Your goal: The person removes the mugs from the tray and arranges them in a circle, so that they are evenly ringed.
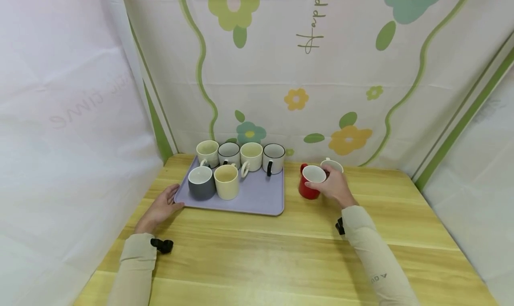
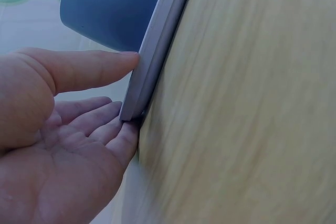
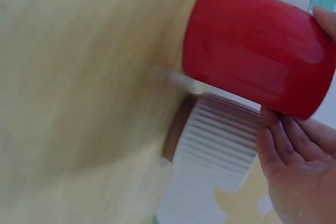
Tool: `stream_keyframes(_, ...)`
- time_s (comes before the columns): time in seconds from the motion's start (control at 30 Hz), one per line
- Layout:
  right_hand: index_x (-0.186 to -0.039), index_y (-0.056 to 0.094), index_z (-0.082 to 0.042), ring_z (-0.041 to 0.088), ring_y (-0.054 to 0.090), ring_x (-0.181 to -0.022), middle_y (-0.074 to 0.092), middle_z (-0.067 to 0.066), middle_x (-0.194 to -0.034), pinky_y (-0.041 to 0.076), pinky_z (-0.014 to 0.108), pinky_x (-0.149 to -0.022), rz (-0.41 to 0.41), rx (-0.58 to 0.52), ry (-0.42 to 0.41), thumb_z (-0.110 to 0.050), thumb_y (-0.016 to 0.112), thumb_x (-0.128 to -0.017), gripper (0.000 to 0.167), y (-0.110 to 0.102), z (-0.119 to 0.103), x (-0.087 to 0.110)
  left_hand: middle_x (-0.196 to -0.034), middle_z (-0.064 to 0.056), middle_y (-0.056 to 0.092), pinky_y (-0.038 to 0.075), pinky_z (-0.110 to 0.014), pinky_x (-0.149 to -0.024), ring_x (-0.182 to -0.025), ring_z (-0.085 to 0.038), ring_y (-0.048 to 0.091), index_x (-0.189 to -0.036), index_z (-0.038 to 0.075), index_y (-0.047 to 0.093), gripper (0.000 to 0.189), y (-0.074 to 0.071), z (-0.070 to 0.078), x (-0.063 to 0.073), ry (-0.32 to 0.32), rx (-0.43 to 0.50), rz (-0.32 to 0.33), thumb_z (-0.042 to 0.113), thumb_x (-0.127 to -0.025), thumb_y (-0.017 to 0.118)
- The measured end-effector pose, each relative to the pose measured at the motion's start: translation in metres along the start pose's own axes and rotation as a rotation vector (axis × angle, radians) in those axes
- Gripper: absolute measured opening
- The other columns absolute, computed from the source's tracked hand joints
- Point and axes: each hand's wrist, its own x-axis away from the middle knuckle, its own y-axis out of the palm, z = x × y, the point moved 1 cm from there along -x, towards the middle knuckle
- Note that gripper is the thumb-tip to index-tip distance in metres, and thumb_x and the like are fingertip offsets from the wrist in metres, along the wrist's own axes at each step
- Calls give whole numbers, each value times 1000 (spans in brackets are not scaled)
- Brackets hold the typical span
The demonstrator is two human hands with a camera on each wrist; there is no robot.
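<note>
My right hand grips a red mug by its upper rim, thumb on the near side and fingers on the far side. In the right wrist view the red mug looks lifted a little off the table. Close behind the fingers stands a white ribbed mug with a brown base. At the front left corner of a purple tray, my left hand holds the edge. Its thumb touches the rim, with the fingers at the outer side and underneath.
A dark grey mug and a yellow mug stand at the tray's front left. Along its back stand two cream mugs and two white mugs with black rims. The wooden table ends at a patterned curtain.
</note>
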Motion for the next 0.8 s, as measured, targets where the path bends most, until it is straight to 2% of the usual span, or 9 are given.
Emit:
stream_keyframes(0.13, -114, 71, -3, 33, 64, -97, 72, 16, -104, 56, 39, -82, -4, 35, -41, -37, 99, -71, 61, -6, -2, -6, -174, -32, 10, 17, -60, -134, -162, -50, 11, -167, -7, 4, 84, 0, 0, 0, -1, 8, 2, 1, -104, 60)
stream_keyframes(0.43, -126, 69, 2, 38, 64, -103, 71, 22, -119, 61, 52, -87, -54, 81, -41, -39, 96, -76, 70, -14, -2, -13, -173, -33, 9, 16, -62, -134, -162, -51, 11, -166, -9, 3, 84, 0, 2, 0, -1, 12, -7, 1, -104, 59)
stream_keyframes(0.8, -125, 69, 3, 39, 64, -104, 72, 23, -119, 60, 51, -86, -51, 100, -60, -42, 95, -76, 71, -15, -4, -16, -173, -34, 9, 15, -62, -134, -162, -52, 10, -166, -10, 4, 84, -1, 0, 1, 11, 21, -14, 0, -104, 59)
